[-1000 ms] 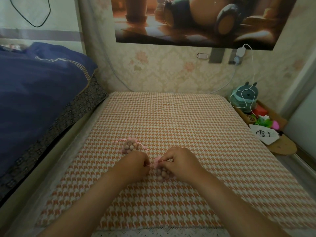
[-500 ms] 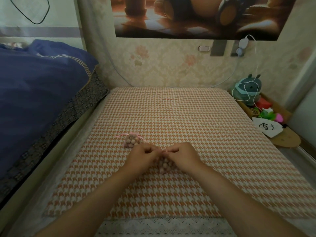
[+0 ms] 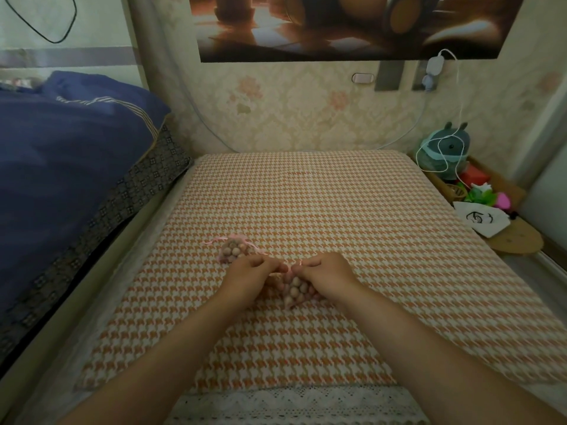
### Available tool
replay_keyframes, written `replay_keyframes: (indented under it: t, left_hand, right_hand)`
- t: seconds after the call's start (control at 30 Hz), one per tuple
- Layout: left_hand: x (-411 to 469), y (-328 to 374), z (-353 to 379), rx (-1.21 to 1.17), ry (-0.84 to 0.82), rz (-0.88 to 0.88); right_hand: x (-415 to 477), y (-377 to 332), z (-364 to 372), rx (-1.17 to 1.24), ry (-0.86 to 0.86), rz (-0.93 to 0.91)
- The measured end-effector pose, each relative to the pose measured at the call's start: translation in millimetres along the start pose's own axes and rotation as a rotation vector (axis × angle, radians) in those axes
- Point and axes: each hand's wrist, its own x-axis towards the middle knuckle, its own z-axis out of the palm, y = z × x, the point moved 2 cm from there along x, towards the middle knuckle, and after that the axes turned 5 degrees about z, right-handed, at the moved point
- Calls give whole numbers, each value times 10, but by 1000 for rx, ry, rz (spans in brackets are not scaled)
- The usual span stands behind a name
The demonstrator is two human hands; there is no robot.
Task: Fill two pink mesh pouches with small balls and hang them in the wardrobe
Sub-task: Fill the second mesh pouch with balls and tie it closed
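Note:
Two pink mesh pouches full of small beige balls lie on a houndstooth-covered table [image 3: 306,194]. The near pouch [image 3: 295,290] sits between my hands. My left hand [image 3: 250,276] pinches its pink drawstring on the left side, and my right hand [image 3: 326,276] pinches the drawstring on the right. Both hands have curled fingers and partly hide the pouch's top. The far pouch [image 3: 234,251] lies closed just behind my left hand, its pink string trailing to the left.
A bed with a blue quilt [image 3: 61,167] borders the table on the left. A low wooden shelf [image 3: 515,237] at the right holds a teal plush toy [image 3: 446,151], a white cable and small toys. A wallpapered wall stands behind the table.
My hands drew closer together over the near pouch and then pulled slightly apart on its drawstring. The camera view tilted down a little.

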Motion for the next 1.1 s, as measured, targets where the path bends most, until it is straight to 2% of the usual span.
replay_keyframes:
  t: [0.13, 0.2, 0.33, 0.6, 0.77, 0.9, 1.0, 1.1]
  left_hand:
    - [-35, 31, -2, 284, -10, 222]
    - [-43, 28, 25, 348, -15, 285]
    - [-4, 18, 50, 287, -8, 235]
    - [75, -49, 131, 235, 107, 232]
    - [71, -18, 193, 317, 124, 243]
    - [94, -19, 236, 409, 75, 312]
    - [106, -28, 232, 413, 42, 354]
    - [111, -14, 204, 415, 2, 374]
  right_hand:
    - [35, 24, 18, -29, 38, -22]
    - [24, 20, 22, -31, 38, -24]
    - [-7, 21, -9, 19, 98, -70]
    - [-117, -22, -81, -183, 184, -295]
    - [-129, -86, -214, -552, 102, -501]
    - [-123, -100, -264, -747, 138, -729]
    - [-75, -124, -262, -751, 114, -783]
    - [-35, -143, -271, -638, 59, -723]
